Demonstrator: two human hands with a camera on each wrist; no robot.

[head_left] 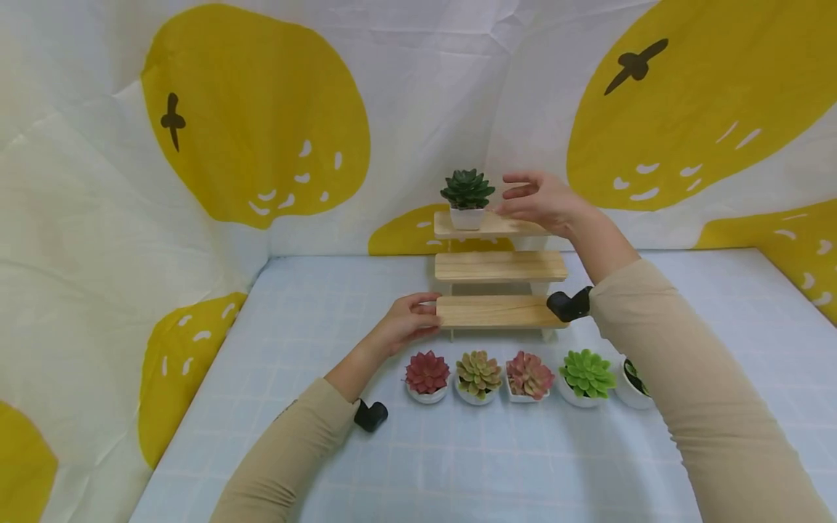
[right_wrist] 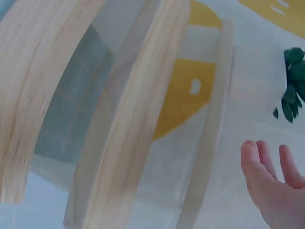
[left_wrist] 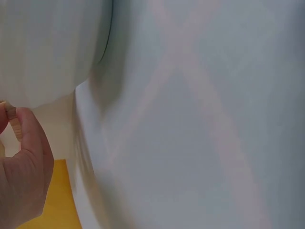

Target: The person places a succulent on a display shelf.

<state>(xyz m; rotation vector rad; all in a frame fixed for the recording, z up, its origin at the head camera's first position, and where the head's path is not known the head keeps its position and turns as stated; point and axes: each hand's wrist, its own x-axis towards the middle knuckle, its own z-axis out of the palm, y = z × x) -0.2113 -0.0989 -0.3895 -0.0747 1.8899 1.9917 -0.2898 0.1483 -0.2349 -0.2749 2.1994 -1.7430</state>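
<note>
A three-tier wooden display stand (head_left: 500, 267) stands towards the back of the table. On the left part of its top tier sits a dark green potted succulent (head_left: 467, 190) in a white square pot. My right hand (head_left: 548, 205) is just to the right of this plant, fingers apart and holding nothing; in the right wrist view a gap separates the fingers (right_wrist: 252, 157) from the white pot (right_wrist: 259, 71). My left hand (head_left: 407, 323) pinches the left end of the lowest tier, and the left wrist view shows thumb and finger (left_wrist: 31, 129) at the wooden edge.
Before the stand is a row of potted succulents: dark red (head_left: 427, 373), yellow-green with pink (head_left: 479, 374), pink (head_left: 530, 375), bright green (head_left: 587, 373), and a white pot (head_left: 631, 388) partly behind my right sleeve. A lemon-print cloth (head_left: 418, 109) hangs behind the table.
</note>
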